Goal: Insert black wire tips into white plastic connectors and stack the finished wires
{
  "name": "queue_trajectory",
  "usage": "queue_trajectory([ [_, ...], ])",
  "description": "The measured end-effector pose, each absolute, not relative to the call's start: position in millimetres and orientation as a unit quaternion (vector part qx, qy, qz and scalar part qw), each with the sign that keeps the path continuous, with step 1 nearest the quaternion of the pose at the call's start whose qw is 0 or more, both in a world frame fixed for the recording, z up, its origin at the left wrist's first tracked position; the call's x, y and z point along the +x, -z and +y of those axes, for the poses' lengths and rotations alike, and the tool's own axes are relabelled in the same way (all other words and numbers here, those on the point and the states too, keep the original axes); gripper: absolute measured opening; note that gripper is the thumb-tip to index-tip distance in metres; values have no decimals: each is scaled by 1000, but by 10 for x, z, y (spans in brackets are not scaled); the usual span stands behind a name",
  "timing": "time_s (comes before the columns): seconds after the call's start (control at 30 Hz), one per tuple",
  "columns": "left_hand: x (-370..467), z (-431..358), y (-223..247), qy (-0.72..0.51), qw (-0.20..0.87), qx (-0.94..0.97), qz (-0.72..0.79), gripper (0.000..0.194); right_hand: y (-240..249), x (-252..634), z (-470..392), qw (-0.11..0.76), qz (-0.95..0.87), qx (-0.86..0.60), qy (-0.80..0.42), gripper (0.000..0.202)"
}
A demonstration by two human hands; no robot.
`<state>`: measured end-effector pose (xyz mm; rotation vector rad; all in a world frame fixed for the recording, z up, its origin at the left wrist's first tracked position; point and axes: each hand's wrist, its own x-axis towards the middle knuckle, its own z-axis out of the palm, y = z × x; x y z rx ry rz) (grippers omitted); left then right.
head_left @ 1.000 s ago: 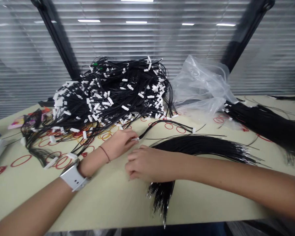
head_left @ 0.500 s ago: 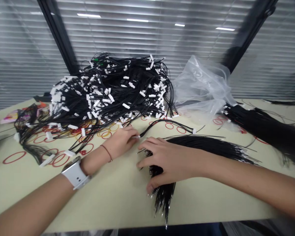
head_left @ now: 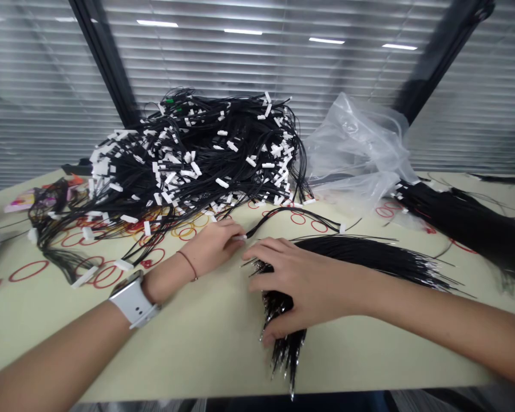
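Note:
My left hand (head_left: 217, 246) is closed, pinching a small white connector (head_left: 241, 237) at the near end of a short black wire harness (head_left: 278, 212). A second white connector (head_left: 342, 228) ends that harness on the right, lying on the table. Just to the right, my right hand (head_left: 292, 286) rests over bundles of loose black wires with bare silvery tips. Its fingers are spread apart, with the thumb low and touching the wire ends. One bundle (head_left: 288, 352) points toward the table's front edge; another (head_left: 364, 252) stretches right, partly behind my forearm.
A large heap of black harnesses with white connectors (head_left: 223, 149) stands at the back. Beside it sits a clear plastic bag (head_left: 356, 143). Another thick black wire bundle (head_left: 472, 223) lies at right. Red rubber bands (head_left: 28, 270) are scattered on the pale table (head_left: 189, 355).
The view has shifted slightly. My right thumb and fingers have moved a little over the wire tips; my left hand stays on the connector.

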<state>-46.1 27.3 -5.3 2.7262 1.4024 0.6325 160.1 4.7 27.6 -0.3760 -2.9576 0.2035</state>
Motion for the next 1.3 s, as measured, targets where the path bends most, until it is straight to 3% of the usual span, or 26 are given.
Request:
queue_trajectory([
  [0.2, -468, 280, 47, -197, 7, 869, 454, 15, -223, 1555, 183, 66, -984, -154, -63, 74],
  [0.57, -469, 286, 46, -200, 4, 865, 460, 15, -236, 1619, 153, 71, -984, -148, -66, 75],
  [1.03, -468, 292, 51, -200, -2, 867, 456, 13, -210, 1709, 54, 76, -986, -139, -55, 59],
  [1.3, -462, 280, 34, -196, -4, 868, 456, 13, -281, 1897, -184, 92, -986, -114, -74, 77],
])
